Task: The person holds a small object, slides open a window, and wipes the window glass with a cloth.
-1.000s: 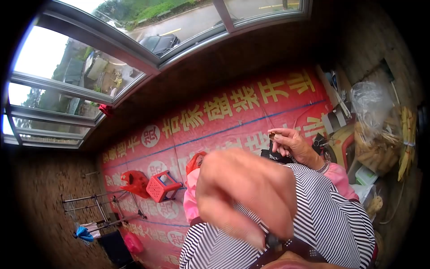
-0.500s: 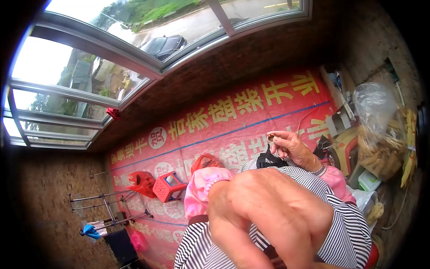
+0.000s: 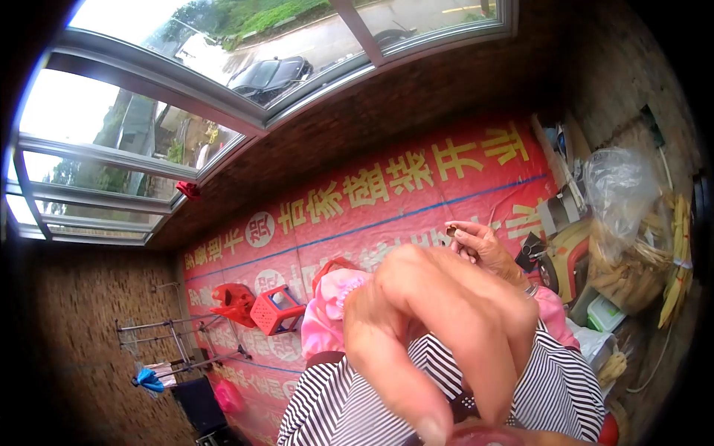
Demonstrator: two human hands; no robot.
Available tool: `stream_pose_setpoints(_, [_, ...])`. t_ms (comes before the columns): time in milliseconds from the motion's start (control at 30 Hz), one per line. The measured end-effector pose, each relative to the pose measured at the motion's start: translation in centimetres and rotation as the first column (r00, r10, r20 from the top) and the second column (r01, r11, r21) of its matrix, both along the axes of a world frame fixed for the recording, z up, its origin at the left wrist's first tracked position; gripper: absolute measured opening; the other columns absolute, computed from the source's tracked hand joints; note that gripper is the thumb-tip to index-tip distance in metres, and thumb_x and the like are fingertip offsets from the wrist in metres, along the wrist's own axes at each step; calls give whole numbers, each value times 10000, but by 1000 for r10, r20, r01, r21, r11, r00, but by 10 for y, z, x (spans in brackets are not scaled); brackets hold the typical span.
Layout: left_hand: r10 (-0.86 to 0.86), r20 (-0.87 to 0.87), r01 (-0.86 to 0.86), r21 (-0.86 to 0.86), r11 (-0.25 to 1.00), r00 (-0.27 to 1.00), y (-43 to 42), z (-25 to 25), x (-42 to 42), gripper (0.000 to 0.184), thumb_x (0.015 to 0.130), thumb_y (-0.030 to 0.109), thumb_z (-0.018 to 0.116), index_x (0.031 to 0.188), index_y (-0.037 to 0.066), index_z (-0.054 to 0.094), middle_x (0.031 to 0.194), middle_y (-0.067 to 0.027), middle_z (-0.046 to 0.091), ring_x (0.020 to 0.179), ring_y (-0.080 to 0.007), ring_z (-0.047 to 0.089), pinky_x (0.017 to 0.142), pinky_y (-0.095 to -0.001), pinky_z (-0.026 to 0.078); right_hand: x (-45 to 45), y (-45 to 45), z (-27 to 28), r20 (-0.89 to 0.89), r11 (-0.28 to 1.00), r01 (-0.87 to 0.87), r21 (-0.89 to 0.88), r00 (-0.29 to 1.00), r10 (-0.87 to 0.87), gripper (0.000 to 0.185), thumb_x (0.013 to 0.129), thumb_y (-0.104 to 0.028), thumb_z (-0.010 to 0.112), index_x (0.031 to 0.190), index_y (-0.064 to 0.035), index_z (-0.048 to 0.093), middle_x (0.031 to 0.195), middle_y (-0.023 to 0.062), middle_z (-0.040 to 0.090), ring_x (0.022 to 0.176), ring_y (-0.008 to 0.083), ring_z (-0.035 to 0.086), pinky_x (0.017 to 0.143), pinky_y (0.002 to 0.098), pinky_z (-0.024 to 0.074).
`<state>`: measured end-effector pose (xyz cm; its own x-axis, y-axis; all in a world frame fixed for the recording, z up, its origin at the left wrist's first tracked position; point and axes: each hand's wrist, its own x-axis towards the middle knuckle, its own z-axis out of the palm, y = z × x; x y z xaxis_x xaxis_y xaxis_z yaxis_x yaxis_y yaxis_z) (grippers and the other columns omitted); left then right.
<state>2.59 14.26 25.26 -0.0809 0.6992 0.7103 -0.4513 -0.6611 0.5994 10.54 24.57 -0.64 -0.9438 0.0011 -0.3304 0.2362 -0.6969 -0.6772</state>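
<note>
My left hand [image 3: 446, 320] is large and very close to the camera. Its thumb and fingers curl down toward the bottom edge, close to a blurred reddish surface I cannot identify; whatever they grip, if anything, is hidden. Behind it, partly covered, is my right hand [image 3: 487, 251], with a band at the wrist. Thumb and finger there pinch a small brown rounded thing [image 3: 451, 231], too small to name. Both arms wear pink sleeves [image 3: 327, 305]. A black-and-white striped garment [image 3: 357, 398] covers my lap.
A red sheet with yellow lettering [image 3: 372, 193] lies across the floor. A red stool [image 3: 277, 311] and a red plastic bag [image 3: 234, 303] stand at left, near a metal rack [image 3: 175, 338]. A clear plastic bag [image 3: 621, 182] and dry straw-like bundles [image 3: 678, 260] are at right. Windows [image 3: 290, 82] line the upper left.
My left hand has shifted slightly up, and its thumb tip now shows near the bottom edge. My right hand still pinches the small brown thing, and more of that hand is covered.
</note>
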Motion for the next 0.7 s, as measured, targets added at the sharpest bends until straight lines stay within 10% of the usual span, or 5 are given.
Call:
stream_pose_setpoints(500, [329, 48, -308, -249, 918, 943, 9, -57, -138, 511, 1040, 314, 334, 664, 57, 564, 625, -88, 581, 521, -172, 530, 519, -320, 416, -91, 22, -17, 67, 999, -10, -34, 998, 12, 352, 963, -174, 557, 1242, 40, 547, 800, 112, 671, 552, 49, 541, 477, 145, 398])
stream_pose_setpoints(700, [506, 168, -400, -426, 811, 846, 4, -82, -249, 418, 990, 280, 458, 702, -5, 559, 661, -118, 549, 568, -197, 505, 544, -316, 433, -169, 41, -12, 103, 1000, 9, 24, 995, -11, 358, 958, -183, 568, 1245, 31, 552, 804, 102, 671, 565, 42, 544, 481, 147, 400])
